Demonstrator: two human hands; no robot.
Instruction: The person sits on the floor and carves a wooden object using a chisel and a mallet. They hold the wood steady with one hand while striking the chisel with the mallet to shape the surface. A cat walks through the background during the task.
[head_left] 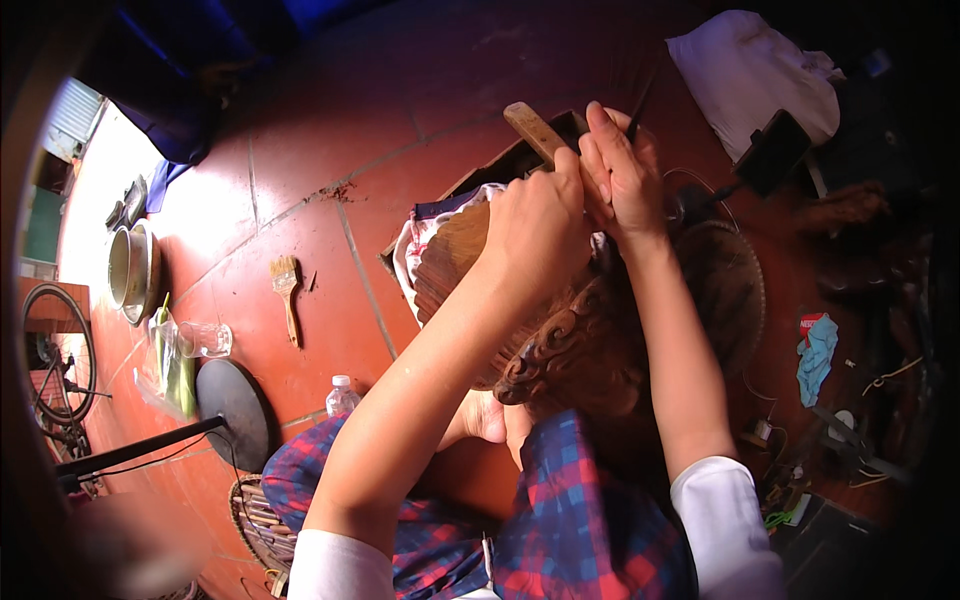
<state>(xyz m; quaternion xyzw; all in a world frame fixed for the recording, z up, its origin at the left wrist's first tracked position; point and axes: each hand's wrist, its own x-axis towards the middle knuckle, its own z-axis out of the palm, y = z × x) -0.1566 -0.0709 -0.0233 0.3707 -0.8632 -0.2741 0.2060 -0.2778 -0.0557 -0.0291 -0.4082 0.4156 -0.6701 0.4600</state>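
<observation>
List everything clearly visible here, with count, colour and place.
Carving: one, brown, centre
Stick: one, light brown, centre
Floor: one, red, throughout
Brush: one, tan, left
Bottle: one, clear, below brush
Cup: one, clear, left
Vegetables: count unclear, green, left
Bowls: at least two, metallic, left
Bicycle: one, black, far left
Stand: one, black, lower left
Basket: one, brown, lower left
Sack: one, white, upper right
Cloth: one, light blue, right
Device: one, black, upper right
Garment: one, blue-red plaid, bottom
Sleeves: two, white, bottom
Feet: two, bare, below centre
Left hand: one, bare, centre
Right hand: one, bare, centre
</observation>
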